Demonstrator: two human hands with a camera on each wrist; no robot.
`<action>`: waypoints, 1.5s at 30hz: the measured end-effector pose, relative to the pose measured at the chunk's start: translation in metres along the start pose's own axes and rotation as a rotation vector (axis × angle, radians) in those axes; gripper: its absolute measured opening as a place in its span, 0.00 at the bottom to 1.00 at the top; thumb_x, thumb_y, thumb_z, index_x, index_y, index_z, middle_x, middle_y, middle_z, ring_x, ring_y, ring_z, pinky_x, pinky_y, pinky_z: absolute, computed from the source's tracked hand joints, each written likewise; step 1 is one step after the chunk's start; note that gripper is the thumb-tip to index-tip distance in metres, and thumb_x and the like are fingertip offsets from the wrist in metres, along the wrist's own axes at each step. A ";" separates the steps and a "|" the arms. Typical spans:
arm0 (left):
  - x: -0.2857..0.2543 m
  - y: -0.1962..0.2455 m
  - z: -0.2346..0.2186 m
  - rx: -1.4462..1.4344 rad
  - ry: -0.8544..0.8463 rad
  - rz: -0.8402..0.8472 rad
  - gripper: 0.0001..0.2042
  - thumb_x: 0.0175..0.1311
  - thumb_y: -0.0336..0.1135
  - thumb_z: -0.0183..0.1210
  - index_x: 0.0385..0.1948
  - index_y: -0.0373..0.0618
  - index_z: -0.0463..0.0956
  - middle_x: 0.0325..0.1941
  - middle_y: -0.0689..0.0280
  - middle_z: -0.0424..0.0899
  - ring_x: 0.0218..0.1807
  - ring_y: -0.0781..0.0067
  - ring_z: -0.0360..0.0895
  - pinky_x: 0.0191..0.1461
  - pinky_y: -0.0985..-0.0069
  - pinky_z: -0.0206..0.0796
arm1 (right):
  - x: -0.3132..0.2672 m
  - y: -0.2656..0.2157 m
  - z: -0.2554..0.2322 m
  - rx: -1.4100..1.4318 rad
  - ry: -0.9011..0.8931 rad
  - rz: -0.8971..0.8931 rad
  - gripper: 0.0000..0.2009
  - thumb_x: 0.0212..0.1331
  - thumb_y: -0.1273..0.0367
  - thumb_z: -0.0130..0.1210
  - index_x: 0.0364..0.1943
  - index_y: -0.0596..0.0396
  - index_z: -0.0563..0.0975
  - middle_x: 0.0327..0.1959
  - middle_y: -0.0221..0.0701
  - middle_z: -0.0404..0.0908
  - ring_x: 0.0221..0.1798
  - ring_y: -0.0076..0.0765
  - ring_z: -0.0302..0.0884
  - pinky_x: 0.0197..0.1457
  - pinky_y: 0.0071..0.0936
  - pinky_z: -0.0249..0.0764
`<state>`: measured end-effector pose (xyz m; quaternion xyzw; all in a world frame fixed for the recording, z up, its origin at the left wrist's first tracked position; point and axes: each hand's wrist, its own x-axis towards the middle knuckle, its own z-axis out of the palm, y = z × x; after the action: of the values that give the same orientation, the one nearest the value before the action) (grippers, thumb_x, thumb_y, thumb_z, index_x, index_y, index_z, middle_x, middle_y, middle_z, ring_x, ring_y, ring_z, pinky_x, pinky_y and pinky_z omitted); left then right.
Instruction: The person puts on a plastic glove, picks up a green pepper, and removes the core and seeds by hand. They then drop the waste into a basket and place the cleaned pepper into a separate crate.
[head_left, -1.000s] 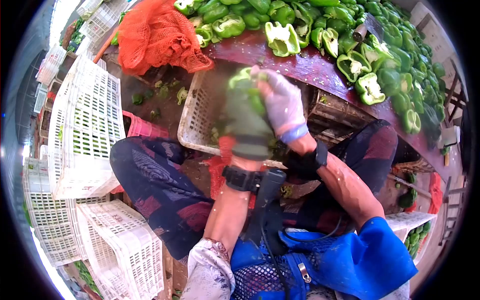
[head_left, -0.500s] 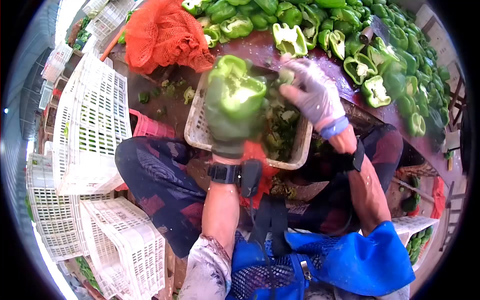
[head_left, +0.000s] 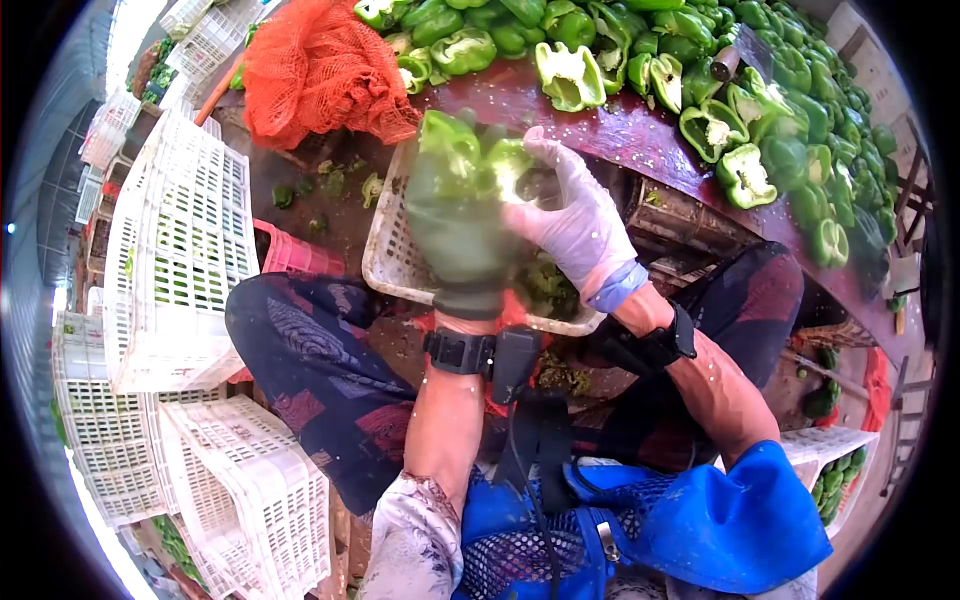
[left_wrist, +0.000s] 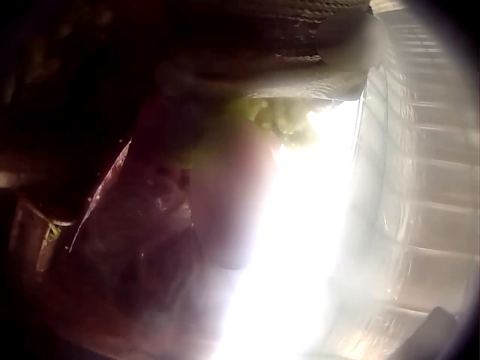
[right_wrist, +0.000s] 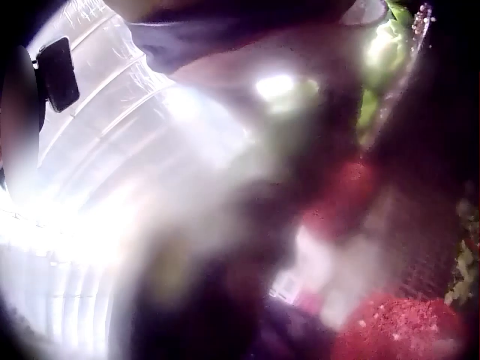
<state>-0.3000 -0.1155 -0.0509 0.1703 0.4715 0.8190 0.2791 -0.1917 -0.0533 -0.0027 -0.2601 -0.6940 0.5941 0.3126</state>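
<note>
My left hand (head_left: 460, 240), in a dark green glove, grips a green bell pepper (head_left: 443, 142) above a white crate (head_left: 388, 245). The pepper is split open, and its pale inside shows on the right side. My right hand (head_left: 583, 222), in a thin whitish glove, has its thumb and forefinger curved around the pepper's right edge. Its other fingers are hidden behind. Green and pale scraps (head_left: 548, 290) lie in the crate, partly covered by the hands. Both wrist views are blurred by glare; some pale green flesh (left_wrist: 281, 120) shows in the left one.
Across the front, a dark red tabletop (head_left: 490, 95) bears a heap of green peppers (head_left: 790, 70), several cut open, and a knife (head_left: 728, 62). Red netting (head_left: 320, 75) hangs at its left end. White crates (head_left: 180, 250) stand on the left, near a pink basket (head_left: 295, 250).
Half a second ago my right hand moved off to the right with a small green piece at its fingers. Now it is back against the pepper. My left hand has kept hold of the pepper.
</note>
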 end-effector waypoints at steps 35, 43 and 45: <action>-0.008 -0.015 -0.006 0.291 0.056 0.218 0.15 0.69 0.44 0.51 0.50 0.47 0.74 0.49 0.59 0.81 0.49 0.61 0.79 0.52 0.61 0.75 | 0.076 0.001 -0.061 -1.085 0.348 -0.778 0.21 0.52 0.67 0.63 0.53 0.49 0.77 0.38 0.42 0.80 0.45 0.45 0.79 0.46 0.37 0.75; -0.019 0.009 0.040 -0.360 -0.085 -0.162 0.13 0.69 0.41 0.52 0.48 0.44 0.74 0.45 0.63 0.80 0.47 0.71 0.78 0.51 0.70 0.74 | 0.015 0.005 -0.005 -1.011 -0.077 -0.170 0.09 0.57 0.61 0.56 0.33 0.50 0.80 0.30 0.42 0.81 0.36 0.50 0.82 0.39 0.44 0.76; -0.021 0.004 0.036 -0.264 -0.114 -0.035 0.12 0.67 0.39 0.55 0.47 0.45 0.74 0.45 0.63 0.80 0.48 0.70 0.78 0.51 0.68 0.75 | 0.020 0.011 -0.001 -1.011 -0.076 -0.117 0.08 0.56 0.63 0.55 0.32 0.50 0.81 0.30 0.44 0.82 0.36 0.52 0.82 0.40 0.44 0.76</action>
<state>-0.2651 -0.1055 -0.0302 0.1702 0.3457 0.8579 0.3399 -0.2048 -0.0366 -0.0106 -0.3177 -0.9189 0.1747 0.1552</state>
